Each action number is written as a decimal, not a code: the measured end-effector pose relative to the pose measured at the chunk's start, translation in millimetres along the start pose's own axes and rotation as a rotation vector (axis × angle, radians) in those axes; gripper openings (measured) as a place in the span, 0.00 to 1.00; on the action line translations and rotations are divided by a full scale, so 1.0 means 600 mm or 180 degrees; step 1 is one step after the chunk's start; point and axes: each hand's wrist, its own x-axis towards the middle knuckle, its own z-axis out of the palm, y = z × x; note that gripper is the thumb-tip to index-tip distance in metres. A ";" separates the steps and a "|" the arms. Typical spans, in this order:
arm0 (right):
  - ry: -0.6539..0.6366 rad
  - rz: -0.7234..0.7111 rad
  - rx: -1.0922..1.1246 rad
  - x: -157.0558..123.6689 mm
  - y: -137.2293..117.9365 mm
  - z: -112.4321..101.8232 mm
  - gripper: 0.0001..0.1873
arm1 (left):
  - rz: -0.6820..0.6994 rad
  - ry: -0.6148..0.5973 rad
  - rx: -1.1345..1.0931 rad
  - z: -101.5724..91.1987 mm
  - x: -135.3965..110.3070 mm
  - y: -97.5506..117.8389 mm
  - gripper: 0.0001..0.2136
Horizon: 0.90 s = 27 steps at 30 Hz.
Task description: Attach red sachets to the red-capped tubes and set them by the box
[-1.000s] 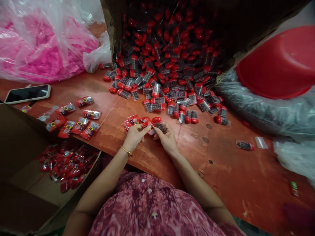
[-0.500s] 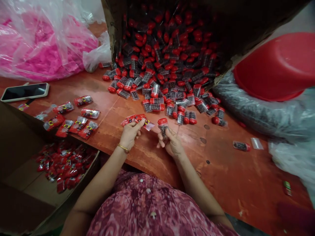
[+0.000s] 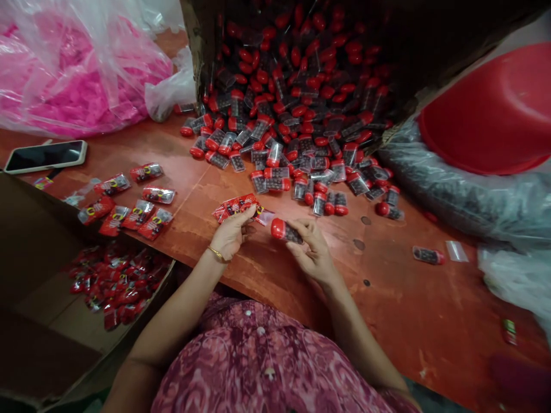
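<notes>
My left hand (image 3: 232,234) is closed on flat red printed wrappers (image 3: 235,207), which point away to the left over the table. A clear end of one wrapper sticks out toward my right hand (image 3: 313,246). That hand grips a small clear bottle (image 3: 287,230) with a rounded red cap and dark beads inside. The bottle lies tilted, cap toward the wrapper's clear end; whether they touch I cannot tell. Beyond both hands, a heap of the same red-capped bottles (image 3: 275,155) spills out of a cardboard box (image 3: 192,51).
Several filled red packets (image 3: 138,214) lie on the table (image 3: 193,252) at left, above an open carton of similar packets (image 3: 123,281). A phone (image 3: 45,156) and a bag of pink pieces (image 3: 73,80) are behind. A red tub (image 3: 491,115) rests on a plastic bag (image 3: 447,183) at right.
My right hand has turned the bottle from upright to lying, its red cap now facing left toward the wrapper. The left hand keeps the wrappers almost in place.
</notes>
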 end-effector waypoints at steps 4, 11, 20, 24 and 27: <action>-0.0208 -0.0270 -0.0273 0.006 0.001 -0.009 0.21 | 0.0073 -0.0092 0.0157 0.003 -0.007 0.003 0.17; -0.0249 -0.0435 -0.0326 0.008 0.010 -0.010 0.22 | 0.0159 -0.0042 0.0395 -0.011 -0.007 0.011 0.19; -0.0238 -0.0576 -0.0307 0.006 0.006 -0.008 0.23 | 0.0343 0.0015 0.0671 -0.011 -0.008 0.006 0.17; -0.0274 -0.0595 -0.0391 0.004 0.005 -0.004 0.24 | 0.0454 -0.0121 0.0667 -0.007 -0.009 0.001 0.16; -0.0186 -0.0537 -0.0432 0.001 0.003 0.007 0.25 | 0.0268 -0.0345 0.0424 -0.002 -0.011 -0.004 0.17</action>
